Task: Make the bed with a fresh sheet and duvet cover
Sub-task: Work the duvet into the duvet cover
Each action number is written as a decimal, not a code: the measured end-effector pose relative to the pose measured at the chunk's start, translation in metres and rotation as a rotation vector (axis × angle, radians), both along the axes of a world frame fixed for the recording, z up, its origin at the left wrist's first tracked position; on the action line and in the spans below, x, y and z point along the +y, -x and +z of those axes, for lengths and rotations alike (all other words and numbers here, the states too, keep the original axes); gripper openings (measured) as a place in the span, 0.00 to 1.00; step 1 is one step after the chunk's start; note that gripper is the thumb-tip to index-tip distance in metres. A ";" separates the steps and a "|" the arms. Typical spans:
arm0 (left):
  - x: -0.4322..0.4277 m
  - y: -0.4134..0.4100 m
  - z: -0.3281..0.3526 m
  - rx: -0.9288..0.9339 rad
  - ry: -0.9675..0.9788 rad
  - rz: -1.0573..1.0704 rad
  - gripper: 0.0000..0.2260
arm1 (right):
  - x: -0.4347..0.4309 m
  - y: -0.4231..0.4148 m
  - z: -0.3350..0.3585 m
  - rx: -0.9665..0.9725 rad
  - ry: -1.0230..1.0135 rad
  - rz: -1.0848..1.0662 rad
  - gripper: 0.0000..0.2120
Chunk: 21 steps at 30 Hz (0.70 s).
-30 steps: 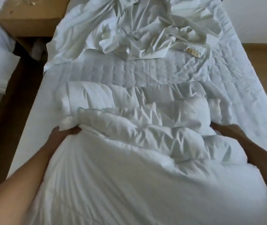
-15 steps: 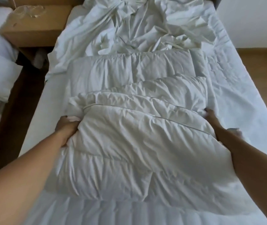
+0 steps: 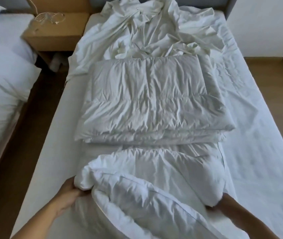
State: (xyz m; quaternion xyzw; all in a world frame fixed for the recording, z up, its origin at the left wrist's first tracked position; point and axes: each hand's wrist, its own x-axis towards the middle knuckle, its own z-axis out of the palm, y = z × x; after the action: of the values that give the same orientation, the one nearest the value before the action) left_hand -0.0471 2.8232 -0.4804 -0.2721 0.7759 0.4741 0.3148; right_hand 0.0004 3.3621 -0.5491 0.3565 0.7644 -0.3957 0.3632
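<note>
A white quilted duvet (image 3: 156, 99) lies folded in thick layers across the middle of the bed (image 3: 257, 135). Its near part bulges up toward me in a puffy fold. My left hand (image 3: 71, 190) grips the left edge of that near fold. My right hand (image 3: 223, 202) holds the right edge, with its fingers hidden under the fabric. A crumpled white sheet or cover (image 3: 154, 31) is heaped at the head of the bed, just beyond the folded duvet.
A wooden bedside table (image 3: 56, 33) with a coiled cable (image 3: 49, 18) stands left of the bed head. A second bed with white bedding (image 3: 3, 80) is at the far left across a narrow dark gap. Wooden floor (image 3: 275, 80) and a white wall lie to the right.
The folded duvet stack now lies flat farther up the bed. Both hands have drawn back toward the foot and hold a new near fold of the duvet.
</note>
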 end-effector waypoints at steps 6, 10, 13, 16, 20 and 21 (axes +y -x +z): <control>-0.001 -0.088 0.019 -0.050 0.015 -0.268 0.18 | -0.030 -0.048 0.047 -0.002 -0.115 0.359 0.33; -0.014 -0.155 0.031 -0.202 0.045 -0.399 0.24 | -0.033 -0.106 0.060 -0.034 -0.241 0.646 0.19; -0.021 -0.193 0.019 -0.318 0.014 -0.154 0.15 | -0.025 -0.151 0.052 0.079 -0.294 0.643 0.14; -0.010 -0.225 -0.007 -0.234 -0.058 0.116 0.13 | -0.025 -0.192 0.033 0.221 -0.122 0.382 0.18; 0.003 -0.264 -0.055 0.000 0.286 -0.119 0.29 | -0.020 -0.213 0.026 0.270 -0.191 0.671 0.41; 0.004 -0.275 -0.063 -0.018 0.364 -0.166 0.36 | -0.021 -0.215 0.024 0.198 -0.290 0.851 0.42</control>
State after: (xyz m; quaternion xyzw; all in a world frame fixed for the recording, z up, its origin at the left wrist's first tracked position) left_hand 0.2276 2.8276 -0.5435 -0.2638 0.8659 0.2957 0.3054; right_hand 0.2155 3.3413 -0.5250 0.0188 0.9213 -0.1325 0.3650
